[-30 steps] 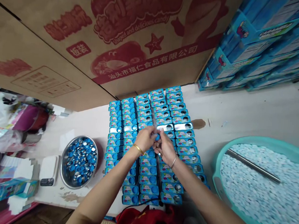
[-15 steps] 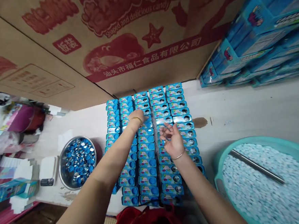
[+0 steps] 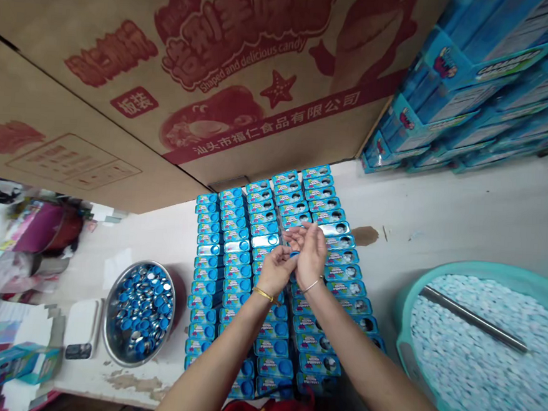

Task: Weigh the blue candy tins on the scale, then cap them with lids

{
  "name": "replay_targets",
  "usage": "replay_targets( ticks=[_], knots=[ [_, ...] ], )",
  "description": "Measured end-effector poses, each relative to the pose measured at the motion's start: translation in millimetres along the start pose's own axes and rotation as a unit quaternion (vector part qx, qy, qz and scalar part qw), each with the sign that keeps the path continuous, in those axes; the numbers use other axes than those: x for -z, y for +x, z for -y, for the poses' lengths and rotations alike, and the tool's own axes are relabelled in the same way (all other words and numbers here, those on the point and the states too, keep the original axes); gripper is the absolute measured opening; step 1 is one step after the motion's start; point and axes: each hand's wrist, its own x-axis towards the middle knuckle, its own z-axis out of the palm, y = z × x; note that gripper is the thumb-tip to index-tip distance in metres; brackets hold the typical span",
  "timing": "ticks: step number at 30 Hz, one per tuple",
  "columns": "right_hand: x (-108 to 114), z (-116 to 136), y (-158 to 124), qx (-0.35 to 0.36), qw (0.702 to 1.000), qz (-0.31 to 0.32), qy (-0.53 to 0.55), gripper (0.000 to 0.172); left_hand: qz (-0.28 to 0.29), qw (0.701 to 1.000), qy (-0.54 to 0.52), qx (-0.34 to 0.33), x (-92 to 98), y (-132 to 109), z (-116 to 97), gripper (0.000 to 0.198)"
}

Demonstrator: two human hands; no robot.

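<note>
My left hand [image 3: 276, 269] and my right hand [image 3: 312, 257] meet over the middle of the rows of tins. A small round blue cap [image 3: 294, 254] lies between them, pinched at my left fingertips and against my cupped right palm. Whether more caps are in the right palm is hidden. Beneath stand upright blue candy tins [image 3: 275, 329] in several columns. Tins in the left columns have blue round caps on top, while tins in the right columns [image 3: 318, 363] show uncapped round holes with white pieces inside.
At left, a metal bowl [image 3: 107, 338] holds many blue and silver caps, beside a white scale [image 3: 82, 323]. A teal tub [image 3: 403, 340] of pale candies with a metal tube [image 3: 475, 320] stands at right. Big cartons [image 3: 260, 135] and stacked blue packs [image 3: 415, 124] border the back.
My left hand has come back from the third column of tins to my right hand, and a blue cap is now between them. One more cap sits on that column. The view has shifted slightly.
</note>
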Motion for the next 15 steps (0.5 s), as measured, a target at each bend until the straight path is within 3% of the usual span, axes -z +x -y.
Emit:
replay_targets(
  ticks=[2,5,9,12,15],
  knots=[
    [-5,0,5,0.063,0.997,0.025,-0.021,0.035,-0.036,0.994,0.094,-0.033,5.2,14,-9,0.022],
    [-1,8,16,0.105,0.993,0.010,-0.054,0.034,-0.089,0.951,0.294,-0.039,26.6,49,-28,0.016],
    [14,18,27,0.016,0.996,-0.009,-0.092,0.045,-0.125,0.905,0.407,-0.010,54.2,100,-42,0.005],
    [22,18,24,-0.078,0.993,0.014,-0.086,0.054,-0.101,0.874,0.474,0.034,61.7,129,-45,0.010],
    [25,13,17,-0.116,0.989,0.032,-0.086,0.055,-0.062,0.846,0.524,0.084,64.1,150,-48,0.015]
  ],
)
